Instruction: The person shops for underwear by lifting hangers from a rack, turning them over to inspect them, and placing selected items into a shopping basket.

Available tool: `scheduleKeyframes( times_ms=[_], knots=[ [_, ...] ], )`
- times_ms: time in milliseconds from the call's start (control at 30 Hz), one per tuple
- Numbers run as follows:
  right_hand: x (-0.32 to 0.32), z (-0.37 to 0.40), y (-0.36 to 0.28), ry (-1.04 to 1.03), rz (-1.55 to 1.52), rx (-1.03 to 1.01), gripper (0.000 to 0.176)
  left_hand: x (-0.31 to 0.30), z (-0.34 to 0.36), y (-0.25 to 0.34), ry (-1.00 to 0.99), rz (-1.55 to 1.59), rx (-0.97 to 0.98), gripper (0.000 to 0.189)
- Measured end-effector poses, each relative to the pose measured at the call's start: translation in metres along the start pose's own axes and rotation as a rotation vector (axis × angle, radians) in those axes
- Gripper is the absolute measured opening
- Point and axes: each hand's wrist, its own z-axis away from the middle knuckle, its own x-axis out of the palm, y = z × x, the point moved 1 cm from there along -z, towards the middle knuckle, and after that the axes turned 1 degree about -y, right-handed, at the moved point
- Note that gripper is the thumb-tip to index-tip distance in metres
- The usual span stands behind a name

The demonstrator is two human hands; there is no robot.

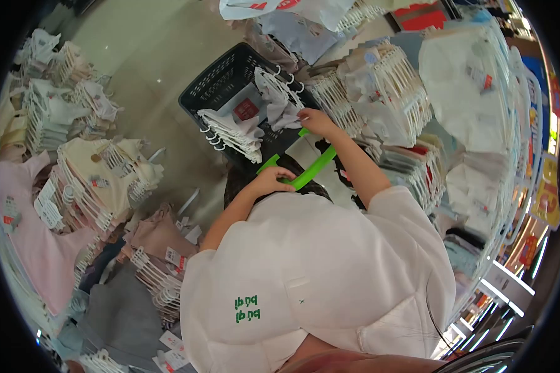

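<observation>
My left hand (274, 180) is closed round the bright green handle (317, 168) of a dark shopping basket (214, 78). At the basket's right side, the fingers of my right hand (318, 123) are pinched together at the edge of a light grey garment (283, 112) on white hangers, just above the handle's upper end. More small pale garments on white hangers (233, 133) lie across the near left part of the basket. Between the two groups shows a flat light item with a red label (246, 110).
Racks of small garments stand on both sides, with pale clothes (386, 93) at the right and a pink garment (34, 230) at the left. A white plastic bag (280, 9) is beyond the basket. Shiny floor (137, 68) shows at the upper left.
</observation>
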Motion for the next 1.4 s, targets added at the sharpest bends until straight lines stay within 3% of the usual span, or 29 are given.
scheduleKeyframes(
  times_ms=[100, 167, 400, 500, 667, 767, 967, 1033, 1167, 1233, 1267, 1333, 1367, 1400],
  knots=[
    [0.016, -0.066, 0.021, 0.005, 0.198, -0.011, 0.037, 0.005, 0.003, 0.0, 0.056, 0.044, -0.006, 0.038],
    [0.023, -0.105, 0.037, 0.009, 0.339, 0.162, 0.039, 0.006, 0.003, 0.003, 0.076, -0.006, 0.023, 0.038],
    [0.04, -0.147, 0.031, -0.032, 0.409, 0.392, 0.043, 0.009, 0.003, -0.001, 0.102, 0.204, 0.021, 0.038],
    [0.048, -0.158, 0.045, 0.028, 0.382, 0.331, 0.046, 0.007, 0.004, 0.009, 0.063, 0.169, -0.045, 0.039],
    [0.049, -0.16, 0.045, 0.027, 0.429, 0.305, 0.027, 0.006, 0.002, 0.018, 0.021, 0.131, -0.083, 0.04],
    [0.041, -0.164, 0.042, 0.072, 0.31, 0.361, 0.029, 0.008, 0.002, 0.008, 0.032, 0.154, -0.018, 0.04],
    [0.018, -0.149, 0.061, 0.13, 0.249, 0.218, 0.031, 0.005, 0.001, 0.021, -0.021, 0.1, -0.061, 0.042],
    [0.005, -0.136, 0.057, 0.15, 0.224, 0.132, 0.032, 0.005, 0.004, 0.033, -0.047, -0.024, -0.133, 0.049],
    [-0.012, -0.075, 0.036, 0.327, 0.137, -0.068, 0.023, 0.005, 0.016, 0.044, -0.112, -0.237, -0.057, 0.065],
    [-0.035, -0.019, -0.005, 0.382, 0.027, -0.135, 0.021, -0.006, 0.026, 0.042, 0.008, -0.234, -0.036, 0.082],
    [-0.043, -0.003, -0.008, 0.275, -0.018, -0.142, 0.022, -0.014, 0.029, 0.052, 0.038, -0.147, -0.063, 0.095],
    [-0.067, 0.05, -0.036, 0.242, -0.088, -0.167, 0.024, -0.033, 0.035, 0.084, 0.238, -0.359, -0.105, 0.117],
    [-0.077, 0.077, -0.051, 0.188, -0.154, -0.187, 0.025, -0.043, 0.034, 0.093, 0.321, -0.439, 0.024, 0.126],
    [-0.083, 0.099, -0.056, 0.164, -0.327, -0.195, 0.024, -0.048, 0.032, 0.111, 0.375, -0.421, 0.035, 0.131]
  ],
)
